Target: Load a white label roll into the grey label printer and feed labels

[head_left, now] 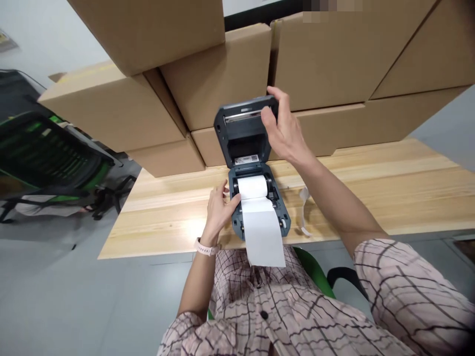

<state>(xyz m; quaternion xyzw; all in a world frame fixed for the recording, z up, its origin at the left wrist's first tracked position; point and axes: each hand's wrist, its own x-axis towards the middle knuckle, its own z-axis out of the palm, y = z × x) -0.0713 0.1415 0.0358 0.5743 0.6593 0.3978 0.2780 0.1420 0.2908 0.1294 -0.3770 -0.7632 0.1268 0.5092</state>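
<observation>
A dark grey label printer (234,217) stands on the wooden table with its lid (243,131) raised. Inside lies a white paper roll (252,188), and its loose paper strip (264,240) runs forward over the printer's front and past the table edge. My right hand (284,126) grips the upper right corner of the lid, thumb on the inner side and fingers behind. My left hand (219,207) rests at the printer's left side, fingers apart, its thumb at the left edge of the paper beside the roll.
Stacked cardboard boxes (319,64) stand along the back of the wooden table (159,212). A curled white strip (304,212) lies right of the printer. A black and green chair (48,153) is on the left. The table's front edge is close to my body.
</observation>
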